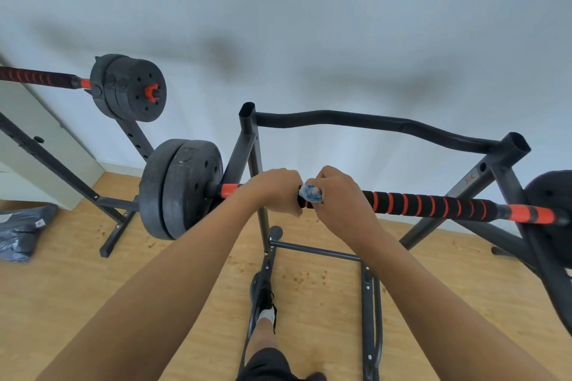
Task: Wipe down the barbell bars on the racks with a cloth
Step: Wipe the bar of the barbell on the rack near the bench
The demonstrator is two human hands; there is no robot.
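A black rack [380,125] cradles the near barbell bar [433,206]. Left of the bar's middle, the left hand [274,192] clenches around the bar, likely steadying it. Just beside it, the right hand [337,192] grips a small blue cloth [311,195] against the bar. Best to keep the cloth snug and slide it along the bar's foam grip.

a light wooden floor [93,288] carries two black racks: the near rack [383,125] stands mid-floor, its base rails flat on the boards, and the far rack [117,210] stands toward the back left corner. the near barbell [433,204] and far barbell [37,77] rest across them. a crumpled dark bag [21,232] lies at the floor's left edge.
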